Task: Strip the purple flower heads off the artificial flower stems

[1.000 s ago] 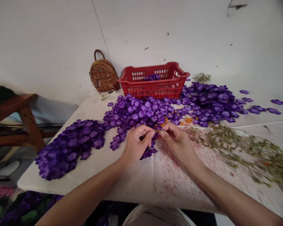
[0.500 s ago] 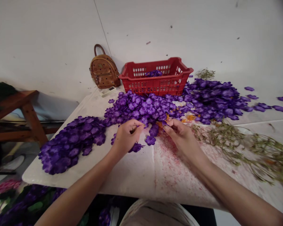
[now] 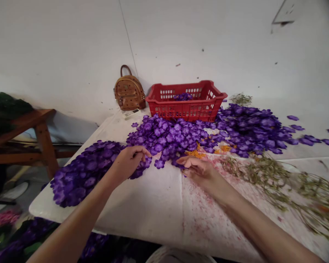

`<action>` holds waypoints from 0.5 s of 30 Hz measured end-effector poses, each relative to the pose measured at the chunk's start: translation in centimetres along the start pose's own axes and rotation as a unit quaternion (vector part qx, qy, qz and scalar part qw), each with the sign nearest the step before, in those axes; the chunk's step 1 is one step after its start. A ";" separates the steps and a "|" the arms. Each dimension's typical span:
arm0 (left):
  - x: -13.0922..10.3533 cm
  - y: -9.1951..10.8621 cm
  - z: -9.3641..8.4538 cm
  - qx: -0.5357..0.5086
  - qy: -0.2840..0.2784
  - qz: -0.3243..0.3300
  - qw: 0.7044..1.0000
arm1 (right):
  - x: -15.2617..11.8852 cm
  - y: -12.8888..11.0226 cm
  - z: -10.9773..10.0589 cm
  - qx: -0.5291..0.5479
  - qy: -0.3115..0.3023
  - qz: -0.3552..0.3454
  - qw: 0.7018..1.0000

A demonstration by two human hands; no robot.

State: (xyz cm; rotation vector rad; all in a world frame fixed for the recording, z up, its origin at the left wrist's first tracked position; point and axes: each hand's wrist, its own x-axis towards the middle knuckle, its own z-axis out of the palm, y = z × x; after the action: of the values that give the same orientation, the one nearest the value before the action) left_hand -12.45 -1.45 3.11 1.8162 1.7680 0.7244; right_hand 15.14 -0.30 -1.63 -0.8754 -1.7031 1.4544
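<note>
Purple flower pieces (image 3: 167,135) lie heaped across the middle of the table, and a denser pile (image 3: 82,171) is at the left. My left hand (image 3: 130,162) is over the near edge of these flowers, fingers bent together; what they hold, if anything, is too small to tell. To its right, my right hand (image 3: 199,170) has its thumb and fingers around a dark purple piece that is mostly hidden. Small orange bits (image 3: 196,151) lie just beyond my right hand.
A red basket (image 3: 185,109) with some flowers stands at the back, beside a brown backpack (image 3: 129,93) and a remote (image 3: 131,114). Green stems (image 3: 263,171) spread over the right side. A wooden frame (image 3: 45,146) stands left of the table (image 3: 142,215).
My left hand has moved left, away from my right hand, which has shifted slightly down and left. The whole view has tilted up a little.
</note>
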 end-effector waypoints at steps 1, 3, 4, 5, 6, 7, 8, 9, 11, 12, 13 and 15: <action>0.5 -0.1 -0.5 0.025 0.008 -0.010 1.000 | 0.0 -0.1 -0.2 -0.001 0.008 0.001 1.000; 1.6 -0.6 -1.5 0.091 0.043 -0.033 0.994 | -0.2 -0.3 -0.4 -0.010 0.021 0.012 1.000; 2.4 -1.1 -2.0 0.132 0.064 -0.042 0.988 | -0.3 -0.4 -0.4 -0.014 0.024 0.020 0.999; 3.3 -1.7 -2.5 0.170 0.085 -0.048 0.981 | -0.3 -0.5 -0.4 -0.017 0.027 0.028 0.999; 4.3 -2.4 -3.0 0.203 0.105 -0.055 0.972 | -0.4 -0.5 -0.4 -0.020 0.030 0.034 0.999; 5.4 -3.1 -3.4 0.227 0.109 -0.064 0.966 | -0.4 -0.5 -0.3 -0.024 0.035 0.037 0.998; 6.5 -3.8 -3.7 0.241 0.103 -0.080 0.962 | -0.5 -0.5 -0.3 -0.027 0.039 0.037 0.998; 7.7 -4.4 -3.9 0.243 0.100 -0.087 0.961 | -0.5 -0.5 -0.3 -0.029 0.045 0.034 0.998; 9.9 -5.2 -3.9 0.232 0.080 -0.081 0.966 | -0.5 -0.5 -0.2 -0.032 0.052 0.029 0.998; 10.9 -5.3 -3.6 0.222 0.066 -0.069 0.970 | -0.5 -0.5 -0.2 -0.033 0.054 0.027 0.998; 11.7 -5.2 -3.3 0.212 0.050 -0.054 0.974 | -0.5 -0.5 -0.3 -0.035 0.053 0.028 0.998; 12.7 -4.6 -2.4 0.194 0.023 -0.018 0.981 | -0.5 -0.6 -0.3 -0.036 0.049 0.034 0.998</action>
State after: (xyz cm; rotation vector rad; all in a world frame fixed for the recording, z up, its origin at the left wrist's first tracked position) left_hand -17.28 11.38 2.16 2.0180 2.0804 0.4296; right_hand 15.65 -0.62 -1.08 -1.0358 -1.6761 1.3771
